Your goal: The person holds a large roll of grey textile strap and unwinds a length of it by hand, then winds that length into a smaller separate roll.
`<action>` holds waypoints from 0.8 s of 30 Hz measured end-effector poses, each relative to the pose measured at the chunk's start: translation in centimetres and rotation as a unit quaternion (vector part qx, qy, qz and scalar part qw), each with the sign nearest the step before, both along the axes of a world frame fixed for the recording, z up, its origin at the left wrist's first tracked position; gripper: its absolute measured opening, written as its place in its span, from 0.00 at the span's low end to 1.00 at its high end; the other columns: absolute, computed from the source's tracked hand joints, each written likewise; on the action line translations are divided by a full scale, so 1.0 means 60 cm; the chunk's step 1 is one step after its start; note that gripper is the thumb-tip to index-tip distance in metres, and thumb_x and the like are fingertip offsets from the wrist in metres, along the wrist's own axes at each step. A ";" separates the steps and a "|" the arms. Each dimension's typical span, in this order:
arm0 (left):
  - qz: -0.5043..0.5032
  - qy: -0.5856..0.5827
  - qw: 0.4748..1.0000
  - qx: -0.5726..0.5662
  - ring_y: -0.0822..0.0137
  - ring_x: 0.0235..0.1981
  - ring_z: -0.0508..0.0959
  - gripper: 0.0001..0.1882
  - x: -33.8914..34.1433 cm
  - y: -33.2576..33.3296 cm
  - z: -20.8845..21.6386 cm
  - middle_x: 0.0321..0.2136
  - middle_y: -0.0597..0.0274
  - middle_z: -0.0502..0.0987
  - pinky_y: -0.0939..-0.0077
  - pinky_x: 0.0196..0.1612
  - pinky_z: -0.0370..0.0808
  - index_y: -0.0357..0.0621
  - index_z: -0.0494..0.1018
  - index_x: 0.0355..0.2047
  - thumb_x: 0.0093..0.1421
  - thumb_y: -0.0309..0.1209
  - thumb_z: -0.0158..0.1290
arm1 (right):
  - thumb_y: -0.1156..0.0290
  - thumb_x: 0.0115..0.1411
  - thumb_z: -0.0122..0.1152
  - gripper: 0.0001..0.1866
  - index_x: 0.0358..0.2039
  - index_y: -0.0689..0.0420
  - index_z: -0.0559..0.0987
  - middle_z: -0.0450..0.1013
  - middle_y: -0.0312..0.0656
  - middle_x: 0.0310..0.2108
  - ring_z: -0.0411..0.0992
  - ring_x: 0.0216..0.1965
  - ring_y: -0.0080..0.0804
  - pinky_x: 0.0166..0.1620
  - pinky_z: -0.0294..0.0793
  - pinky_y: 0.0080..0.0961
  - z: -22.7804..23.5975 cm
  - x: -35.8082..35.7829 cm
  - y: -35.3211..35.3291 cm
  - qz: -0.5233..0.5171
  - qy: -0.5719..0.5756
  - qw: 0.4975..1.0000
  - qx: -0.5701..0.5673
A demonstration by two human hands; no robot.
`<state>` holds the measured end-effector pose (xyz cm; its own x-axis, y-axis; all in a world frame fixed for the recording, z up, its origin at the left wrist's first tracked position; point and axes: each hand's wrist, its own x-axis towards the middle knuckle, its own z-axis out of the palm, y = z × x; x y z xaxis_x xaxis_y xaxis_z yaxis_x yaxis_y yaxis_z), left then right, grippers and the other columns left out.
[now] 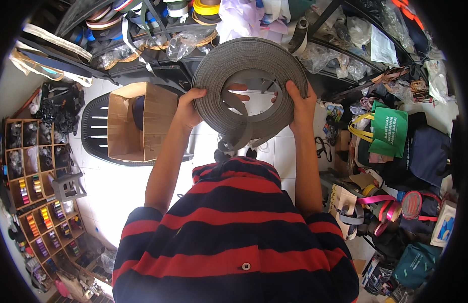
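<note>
A large coil of dark grey webbing strap [214,65] is held up in front of me between both hands. My left hand [191,108] grips its left side, the thumb on the near face and fingertips showing through the centre hole. On the right side my right hand [302,106] grips the coil, its thumb on the front face and most fingers hidden behind. A loose length of the strap crosses the lower part of the hole and hangs below the coil.
Shelves with webbing rolls [206,7] and plastic bags stand ahead. At left, an open cardboard box [161,121] rests on a black chair [95,126]; a wooden rack [29,174] holds thread spools. A green bag [388,131], pink ribbon [378,199] and other piled goods lie right.
</note>
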<state>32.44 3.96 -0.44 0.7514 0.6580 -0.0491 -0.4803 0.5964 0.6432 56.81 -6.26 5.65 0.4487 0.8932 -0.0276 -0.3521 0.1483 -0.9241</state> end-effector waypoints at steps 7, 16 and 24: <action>0.030 -0.026 0.998 -0.039 0.44 0.54 0.67 0.39 -0.006 -0.004 -0.005 0.54 0.37 0.65 0.49 0.58 0.63 0.30 0.57 0.58 0.49 0.38 0.54 | 0.69 0.56 0.63 0.21 0.47 0.66 0.70 0.74 0.46 0.32 0.76 0.26 0.33 0.30 0.81 0.31 -0.008 0.008 -0.003 0.028 -0.006 1.000 0.005; 0.005 0.030 0.999 0.042 0.48 0.56 0.66 0.39 0.005 -0.026 0.063 0.55 0.37 0.64 0.55 0.57 0.63 0.30 0.57 0.58 0.50 0.42 0.53 | 0.72 0.55 0.63 0.17 0.42 0.66 0.71 0.75 0.47 0.31 0.76 0.27 0.33 0.34 0.80 0.28 0.005 -0.014 -0.002 -0.010 0.005 1.000 0.017; -0.047 -0.010 0.999 0.004 0.52 0.50 0.71 0.35 -0.023 -0.005 -0.001 0.53 0.38 0.67 0.61 0.55 0.67 0.31 0.60 0.56 0.53 0.44 0.53 | 0.70 0.57 0.61 0.17 0.44 0.63 0.69 0.74 0.47 0.26 0.75 0.23 0.35 0.27 0.78 0.30 0.000 -0.019 -0.009 0.092 0.048 0.994 -0.047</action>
<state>31.09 3.68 -0.48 0.8111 0.5842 -0.0274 -0.4352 0.6342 0.6391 55.68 -6.79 5.64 0.2701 0.9513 -0.1487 -0.4519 -0.0111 -0.8920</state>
